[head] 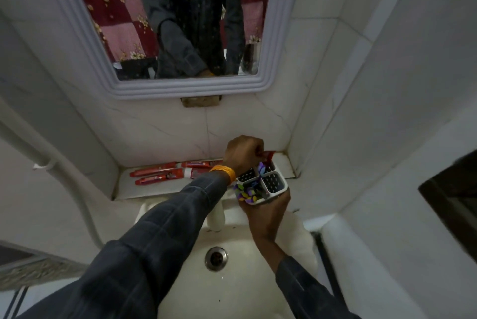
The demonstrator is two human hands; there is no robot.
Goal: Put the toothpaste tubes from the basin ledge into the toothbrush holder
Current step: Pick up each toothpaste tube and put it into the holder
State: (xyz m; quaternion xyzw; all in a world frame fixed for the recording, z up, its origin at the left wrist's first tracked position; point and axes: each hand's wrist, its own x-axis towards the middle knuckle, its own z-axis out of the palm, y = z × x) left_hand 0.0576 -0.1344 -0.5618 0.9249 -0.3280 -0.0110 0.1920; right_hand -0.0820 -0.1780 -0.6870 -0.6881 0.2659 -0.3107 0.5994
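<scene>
— Red tube (268,155) pinched in the left hand (242,156); the fingers are curled tight round its upper end, and its lower part drops into the far compartment of the toothbrush holder (277,184); how deep it sits I cannot tell

— And the right hand (267,211)?

— Cupped under the white holder from the near side, fingers wrapped round its base so it tilts toward the camera; the holder has four compartments with perforated floors; the near-left one is crowded with toothbrushes (246,193) with purple and yellow handles, and one more purple handle (261,167) stands near the middle divider

— Where are the other tubes?

— Lying flat on the basin ledge (124,187) to the left of the holder; red toothpaste tubes (160,173), set close together and roughly parallel to the wall; the sleeve hides the right ends of some, so I cannot give a sure count

— Anything else in view?

— An orange band (224,173) on the left wrist, above a dark checked sleeve (165,228); a white basin (240,290) below with its metal drain (216,258); a white tap (216,218) partly under the left forearm; a grey-framed mirror (271,60) on the tiled wall above the ledge
</scene>
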